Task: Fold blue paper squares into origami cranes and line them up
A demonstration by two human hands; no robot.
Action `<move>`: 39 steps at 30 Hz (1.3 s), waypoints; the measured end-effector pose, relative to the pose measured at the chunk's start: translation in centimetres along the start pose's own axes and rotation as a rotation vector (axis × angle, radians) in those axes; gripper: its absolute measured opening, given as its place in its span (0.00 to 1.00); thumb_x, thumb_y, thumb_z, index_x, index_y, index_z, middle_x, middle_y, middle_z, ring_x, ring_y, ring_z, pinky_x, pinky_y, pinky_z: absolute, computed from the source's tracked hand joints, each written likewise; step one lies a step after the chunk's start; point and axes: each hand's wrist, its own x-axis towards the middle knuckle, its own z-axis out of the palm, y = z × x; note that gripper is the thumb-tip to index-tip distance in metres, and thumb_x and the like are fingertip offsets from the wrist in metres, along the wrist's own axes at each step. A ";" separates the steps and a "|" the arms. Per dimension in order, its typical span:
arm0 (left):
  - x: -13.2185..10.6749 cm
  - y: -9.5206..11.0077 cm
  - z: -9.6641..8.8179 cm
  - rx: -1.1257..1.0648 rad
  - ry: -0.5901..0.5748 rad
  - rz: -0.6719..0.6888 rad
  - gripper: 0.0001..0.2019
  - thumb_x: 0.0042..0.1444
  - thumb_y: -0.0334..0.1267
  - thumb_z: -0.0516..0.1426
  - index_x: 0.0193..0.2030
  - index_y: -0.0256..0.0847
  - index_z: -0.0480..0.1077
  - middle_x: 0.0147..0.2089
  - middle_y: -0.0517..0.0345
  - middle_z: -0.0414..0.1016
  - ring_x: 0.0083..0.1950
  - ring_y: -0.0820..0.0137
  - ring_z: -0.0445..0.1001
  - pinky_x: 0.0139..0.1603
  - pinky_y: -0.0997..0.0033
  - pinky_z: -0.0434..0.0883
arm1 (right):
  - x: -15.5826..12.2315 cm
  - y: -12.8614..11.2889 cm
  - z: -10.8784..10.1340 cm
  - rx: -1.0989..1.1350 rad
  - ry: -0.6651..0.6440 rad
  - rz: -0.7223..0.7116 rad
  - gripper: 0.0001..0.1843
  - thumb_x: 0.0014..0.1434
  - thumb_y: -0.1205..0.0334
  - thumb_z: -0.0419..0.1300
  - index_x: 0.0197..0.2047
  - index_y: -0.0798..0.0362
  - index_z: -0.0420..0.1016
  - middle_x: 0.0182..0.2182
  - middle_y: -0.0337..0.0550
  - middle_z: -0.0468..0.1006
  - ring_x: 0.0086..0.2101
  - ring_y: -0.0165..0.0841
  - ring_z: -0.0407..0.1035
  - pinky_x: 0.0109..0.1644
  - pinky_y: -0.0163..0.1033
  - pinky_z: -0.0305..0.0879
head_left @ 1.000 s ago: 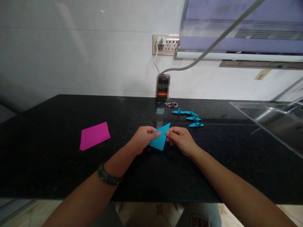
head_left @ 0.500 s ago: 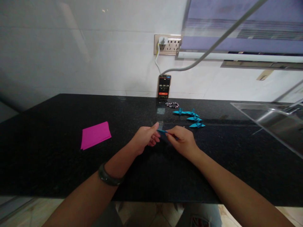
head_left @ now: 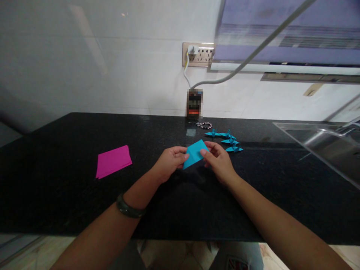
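Observation:
A folded piece of blue paper (head_left: 194, 154) is held up above the dark countertop, its flat face turned toward me. My left hand (head_left: 172, 161) pinches its left edge, thumb in front and fingers behind. At the right edge, my right hand (head_left: 218, 160) grips the paper the same way, with its thumb on the face. Just beyond my right hand, several folded blue paper cranes (head_left: 234, 149) sit in a cluster on the counter. A stack of magenta paper sheets (head_left: 114, 161) lies to the left of my left hand.
The black countertop (head_left: 70, 195) runs along a tiled wall. A phone (head_left: 194, 104) leans upright against the wall, with a beaded strap (head_left: 204, 125) in front. A cable (head_left: 236, 71) hangs across from the right near a socket (head_left: 198, 54). At the right is a metal sink (head_left: 332, 150).
The blue paper, seen nearly edge-on before, is now tilted so its broad face shows. Both hands have turned, and the right thumb has moved onto the paper's face.

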 end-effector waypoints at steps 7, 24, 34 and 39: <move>-0.1 0.0 0.3 0.031 -0.022 -0.007 0.14 0.44 0.41 0.60 0.36 0.34 0.70 0.27 0.58 0.71 0.26 0.76 0.68 0.27 0.75 0.65 | -0.7 -0.3 0.2 -0.079 -0.131 -0.013 0.11 0.47 0.56 0.60 0.31 0.55 0.70 0.20 0.35 0.68 0.19 0.25 0.58 0.23 0.32 0.57; 0.0 0.0 -0.3 0.042 -0.039 -0.003 0.12 0.46 0.42 0.58 0.33 0.34 0.68 0.23 0.61 0.67 0.21 0.79 0.63 0.22 0.78 0.60 | 0.1 -0.3 -1.6 -0.584 -0.349 -0.693 0.20 0.57 0.66 0.51 0.52 0.46 0.67 0.40 0.45 0.72 0.39 0.32 0.67 0.42 0.39 0.64; 0.1 0.3 -0.2 -0.057 -0.044 -0.056 0.12 0.44 0.40 0.60 0.31 0.33 0.68 0.22 0.59 0.68 0.21 0.78 0.65 0.23 0.77 0.62 | 0.4 -0.9 -2.2 -0.823 -0.484 -0.802 0.23 0.57 0.64 0.52 0.57 0.44 0.60 0.41 0.44 0.73 0.40 0.33 0.66 0.42 0.40 0.63; 0.1 0.3 -0.3 -0.053 -0.057 -0.063 0.11 0.43 0.40 0.61 0.30 0.33 0.70 0.21 0.60 0.68 0.21 0.78 0.65 0.22 0.78 0.61 | 0.4 -1.1 -2.2 -0.787 -0.542 -0.816 0.22 0.57 0.62 0.53 0.56 0.45 0.62 0.41 0.44 0.74 0.39 0.33 0.67 0.43 0.40 0.62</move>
